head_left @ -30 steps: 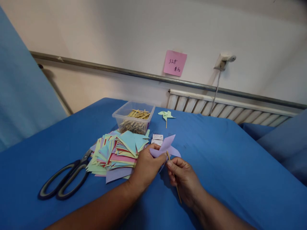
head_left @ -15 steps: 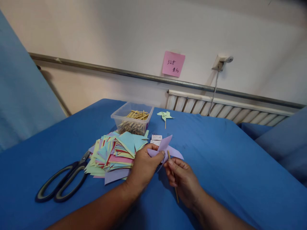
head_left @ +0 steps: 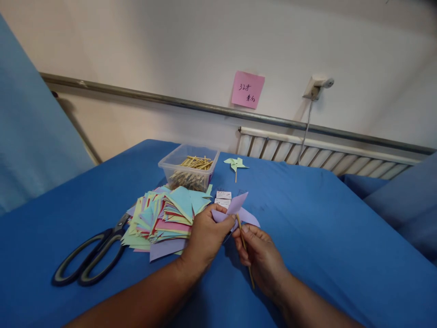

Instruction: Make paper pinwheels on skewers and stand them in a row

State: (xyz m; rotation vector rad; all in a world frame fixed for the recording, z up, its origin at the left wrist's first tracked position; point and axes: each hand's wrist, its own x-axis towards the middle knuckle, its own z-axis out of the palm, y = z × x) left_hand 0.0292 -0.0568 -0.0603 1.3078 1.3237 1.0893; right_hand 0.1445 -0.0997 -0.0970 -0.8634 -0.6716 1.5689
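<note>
Purple paper pinwheel (head_left: 238,203) is in the left hand (head_left: 207,234), pinched by thumb and fingers. Just below the pinwheel, the right hand (head_left: 262,255) pinches a thin stick (head_left: 242,237). Its top is by the pinwheel's middle, its long body slanting down away.

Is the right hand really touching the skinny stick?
Touching. The head view shows the right hand with its fingers against the skinny stick, which pokes out above and below the grip.
</note>
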